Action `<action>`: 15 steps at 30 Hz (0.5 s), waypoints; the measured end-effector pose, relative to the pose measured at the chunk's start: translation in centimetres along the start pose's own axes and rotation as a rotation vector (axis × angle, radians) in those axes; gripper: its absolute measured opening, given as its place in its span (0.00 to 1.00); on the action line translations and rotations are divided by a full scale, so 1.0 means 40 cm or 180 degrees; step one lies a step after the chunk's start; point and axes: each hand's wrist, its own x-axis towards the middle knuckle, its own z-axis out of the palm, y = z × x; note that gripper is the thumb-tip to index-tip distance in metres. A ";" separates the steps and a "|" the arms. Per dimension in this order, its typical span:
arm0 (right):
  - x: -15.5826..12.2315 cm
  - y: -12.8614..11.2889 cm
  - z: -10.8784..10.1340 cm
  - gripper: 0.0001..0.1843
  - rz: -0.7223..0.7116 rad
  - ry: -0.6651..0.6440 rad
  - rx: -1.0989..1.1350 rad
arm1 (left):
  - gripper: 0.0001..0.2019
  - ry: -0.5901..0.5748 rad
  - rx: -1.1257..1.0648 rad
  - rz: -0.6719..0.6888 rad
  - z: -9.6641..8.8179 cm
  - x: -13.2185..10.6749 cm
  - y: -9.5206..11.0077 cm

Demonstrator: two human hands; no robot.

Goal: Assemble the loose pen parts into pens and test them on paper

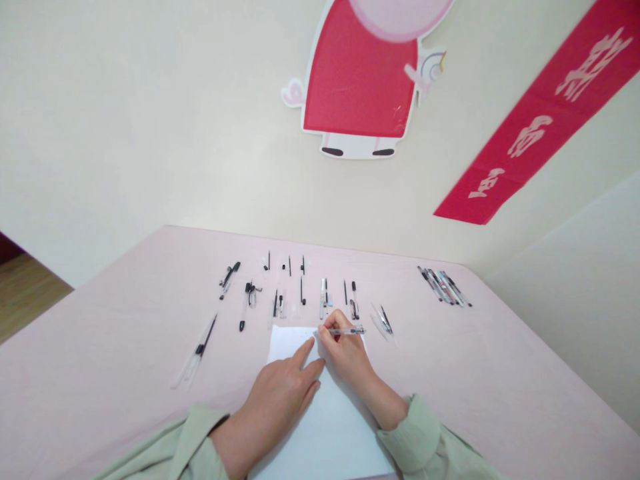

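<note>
A white sheet of paper lies on the table in front of me. My right hand grips a clear-barrelled pen near the top of the sheet, its tip end pointing left at the paper. I cannot make out whether the tip touches. My left hand rests flat on the sheet's left side, fingers spread, index fingertip just left of the right hand. Beyond the sheet lie pen parts in small groups, among them a black-capped piece and a dark refill.
The table has a pink cloth. Disassembled pen parts lie left, and more parts lie right of the sheet. A row of whole pens sits at the far right. Behind stands a wall with a red banner.
</note>
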 end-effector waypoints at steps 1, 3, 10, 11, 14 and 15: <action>-0.001 0.000 0.000 0.05 -0.0004 0.0010 0.0010 | 0.17 0.0012 -0.0003 0.0000 -0.001 0.000 0.000; -0.002 0.001 0.000 0.04 -0.0016 0.0017 0.0031 | 0.17 0.0043 -0.0008 0.0007 -0.001 0.000 0.001; 0.001 -0.004 -0.001 0.06 -0.0011 0.0006 0.0016 | 0.17 0.0098 0.0016 -0.0006 0.004 0.000 -0.002; 0.001 -0.003 -0.001 0.06 0.0000 0.0000 0.0020 | 0.17 0.0086 0.0025 0.0006 0.003 0.000 -0.002; 0.002 0.001 0.000 0.04 -0.0027 -0.0046 0.0017 | 0.17 0.0034 0.0029 0.0023 0.000 0.000 -0.001; 0.002 0.002 0.000 0.04 -0.0039 -0.0044 0.0006 | 0.17 0.0024 0.0028 0.0018 -0.001 0.000 0.000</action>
